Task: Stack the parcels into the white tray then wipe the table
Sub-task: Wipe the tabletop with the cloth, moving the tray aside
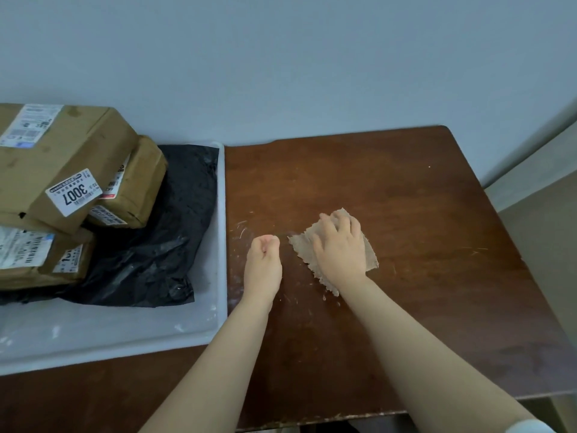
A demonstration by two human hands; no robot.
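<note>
Counter [406,198]: dark brown wood, worn, set against a pale wall [281,57]; pale scratches [242,229] on the surface near the tray's right side

White tray [109,332]: shallow, plastic, on the left part of the counter, its right rim just beside the left hand; front part of its floor bare

Parcels, all inside the white tray, piled at its far left:
- black bag [162,245]: crumpled plastic, lying flat on the tray floor beneath the boxes
- large box [62,157]: brown cardboard, topmost, tilted, with a white label [73,192] reading 3007
- small box [140,185]: brown cardboard, just right of the large box and touching it, resting on the black bag
- lower box [40,260]: brown cardboard with barcode stickers, under the large box, partly cut off by the picture's left edge

Cloth [370,254]: beige, frayed at the edges, spread flat on the counter right of the tray, near the middle of the surface

Right hand [340,248]: palm down on top of the cloth, fingers extended and slightly spread, pressing it to the counter; not curled round it

Left hand [263,264]: on the counter between the tray and the cloth, just left of the cloth, fingers curled into a fist, nothing in it
</note>
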